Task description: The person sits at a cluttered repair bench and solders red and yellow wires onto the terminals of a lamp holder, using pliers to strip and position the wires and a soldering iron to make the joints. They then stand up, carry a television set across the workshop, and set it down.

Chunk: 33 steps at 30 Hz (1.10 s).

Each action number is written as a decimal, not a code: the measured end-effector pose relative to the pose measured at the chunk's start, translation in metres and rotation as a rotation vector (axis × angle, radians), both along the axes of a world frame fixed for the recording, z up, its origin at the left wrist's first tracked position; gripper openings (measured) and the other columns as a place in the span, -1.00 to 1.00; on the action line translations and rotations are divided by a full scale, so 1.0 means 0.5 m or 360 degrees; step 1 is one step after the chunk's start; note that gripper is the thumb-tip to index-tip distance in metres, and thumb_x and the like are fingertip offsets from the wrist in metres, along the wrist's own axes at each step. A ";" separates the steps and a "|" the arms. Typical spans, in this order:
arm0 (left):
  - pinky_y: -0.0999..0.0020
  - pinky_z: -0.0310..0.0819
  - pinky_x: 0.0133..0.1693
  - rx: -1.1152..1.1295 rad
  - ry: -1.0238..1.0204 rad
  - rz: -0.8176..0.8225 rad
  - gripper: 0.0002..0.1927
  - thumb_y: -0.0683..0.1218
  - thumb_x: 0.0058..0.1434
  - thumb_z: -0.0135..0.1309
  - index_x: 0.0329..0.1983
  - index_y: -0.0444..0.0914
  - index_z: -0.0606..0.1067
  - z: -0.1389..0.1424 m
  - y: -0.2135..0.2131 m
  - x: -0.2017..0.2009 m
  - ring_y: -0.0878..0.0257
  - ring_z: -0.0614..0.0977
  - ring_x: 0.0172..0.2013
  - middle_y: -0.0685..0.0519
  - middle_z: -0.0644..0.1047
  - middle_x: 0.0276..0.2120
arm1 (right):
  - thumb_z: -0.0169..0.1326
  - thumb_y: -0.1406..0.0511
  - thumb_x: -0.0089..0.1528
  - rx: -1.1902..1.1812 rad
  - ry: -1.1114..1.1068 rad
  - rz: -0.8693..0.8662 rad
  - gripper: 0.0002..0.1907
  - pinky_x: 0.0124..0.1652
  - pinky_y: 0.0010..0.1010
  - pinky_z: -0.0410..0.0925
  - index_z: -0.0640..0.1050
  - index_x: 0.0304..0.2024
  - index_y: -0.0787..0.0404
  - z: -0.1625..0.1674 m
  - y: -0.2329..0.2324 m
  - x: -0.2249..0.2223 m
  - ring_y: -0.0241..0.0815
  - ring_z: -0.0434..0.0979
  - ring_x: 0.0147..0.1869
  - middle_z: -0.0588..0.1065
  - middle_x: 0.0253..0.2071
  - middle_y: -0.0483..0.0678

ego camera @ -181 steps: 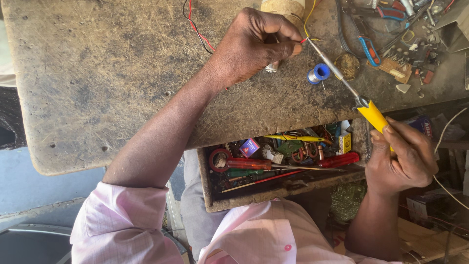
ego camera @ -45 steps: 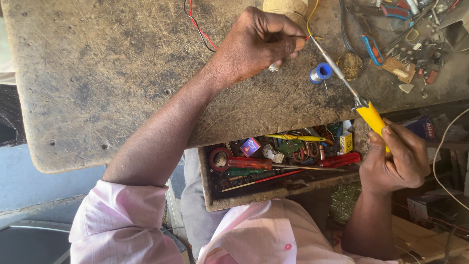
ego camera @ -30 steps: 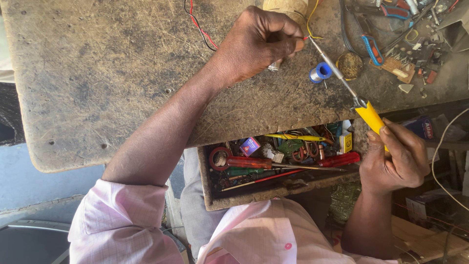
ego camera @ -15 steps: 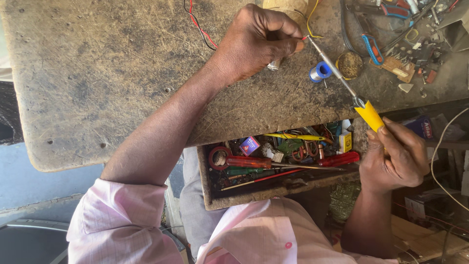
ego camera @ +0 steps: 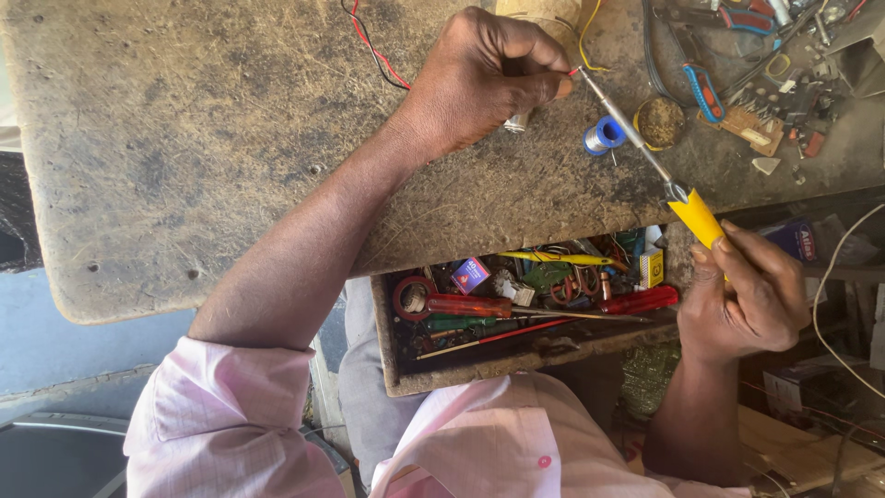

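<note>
1. Reaching far across the bench, the left hand (ego camera: pixel 479 78) curls its fingers together around a small silvery cylindrical part (ego camera: pixel 516 121), pinching a thin red wire (ego camera: pixel 573 70) at thumb and forefinger; the bare forearm runs diagonally back to a rolled pink sleeve (ego camera: pixel 226 420).
2. The right hand (ego camera: pixel 749 300) sits at the near right edge of the bench, fingers clamped on the yellow handle of a soldering iron (ego camera: pixel 696 217), wrist bent, forearm dropping toward the body.
3. The iron's long axis runs diagonally: smooth yellow plastic handle near and right, slim bare metal shaft pointing far and left, its tip meeting the red wire at the left fingertips.
4. The workbench (ego camera: pixel 184 138) is a worn, scratched, dusty slab with rounded corners.
5. Just right of the shaft lies a small blue spool of solder (ego camera: pixel 604 136), and beyond it a round tin (ego camera: pixel 660 122) of brownish, grainy matter.
6. Nearer the body, an open wooden drawer (ego camera: pixel 392 364) holds red-handled screwdrivers (ego camera: pixel 466 304) and mixed clutter.
7. Blue-handled pliers (ego camera: pixel 702 88) lie at the far right.
</note>
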<state>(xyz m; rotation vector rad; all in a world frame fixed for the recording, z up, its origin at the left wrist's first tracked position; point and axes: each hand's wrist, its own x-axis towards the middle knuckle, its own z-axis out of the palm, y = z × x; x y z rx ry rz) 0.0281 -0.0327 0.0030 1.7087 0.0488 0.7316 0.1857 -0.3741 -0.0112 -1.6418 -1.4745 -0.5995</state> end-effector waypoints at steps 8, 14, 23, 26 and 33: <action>0.49 0.78 -0.24 -0.0031 0.0020 -0.0023 -0.93 -0.28 0.31 0.28 -0.16 -0.31 0.65 0.003 0.000 -0.001 0.40 0.76 -0.27 0.05 0.72 -0.27 | 0.36 0.56 0.37 -0.0014 0.0025 -0.0060 -0.77 -0.03 -0.35 0.60 0.62 0.04 0.34 0.000 -0.001 -0.005 -0.03 0.66 0.06 0.58 0.01 0.16; 0.47 0.77 -0.16 -0.0036 0.0004 -0.0017 -0.91 -0.29 0.29 0.30 -0.17 -0.31 0.65 0.000 0.001 0.001 0.39 0.76 -0.23 0.04 0.72 -0.26 | 0.36 0.55 0.39 -0.0021 -0.0008 -0.0066 -0.77 -0.04 -0.36 0.60 0.62 0.06 0.32 -0.005 -0.006 -0.003 -0.04 0.66 0.05 0.58 0.01 0.14; 0.50 0.77 -0.22 0.0141 0.0059 0.0092 -0.94 -0.22 0.29 0.34 -0.20 -0.27 0.67 0.002 -0.002 0.001 0.41 0.76 -0.29 0.07 0.72 -0.32 | 0.28 0.54 0.40 0.0025 0.0008 0.0030 -0.75 -0.05 -0.40 0.62 0.62 0.12 0.32 -0.024 -0.014 0.014 -0.05 0.67 0.08 0.59 0.05 0.16; 0.51 0.76 -0.25 0.0137 0.0075 0.0097 -0.93 -0.21 0.28 0.34 -0.20 -0.26 0.67 0.004 -0.001 0.001 0.42 0.75 -0.31 0.07 0.72 -0.34 | 0.33 0.56 0.42 0.0028 0.0011 0.0021 -0.75 -0.06 -0.39 0.60 0.62 0.11 0.33 -0.032 -0.018 0.020 -0.05 0.66 0.07 0.59 0.04 0.16; 0.50 0.75 -0.28 0.0014 -0.0016 -0.0011 -0.92 -0.26 0.32 0.29 -0.14 -0.32 0.66 0.005 -0.001 0.000 0.42 0.75 -0.31 0.04 0.72 -0.29 | 0.30 0.54 0.42 0.0027 0.0044 0.0005 -0.78 -0.05 -0.40 0.61 0.62 0.11 0.36 -0.024 -0.015 0.011 -0.05 0.66 0.07 0.59 0.06 0.17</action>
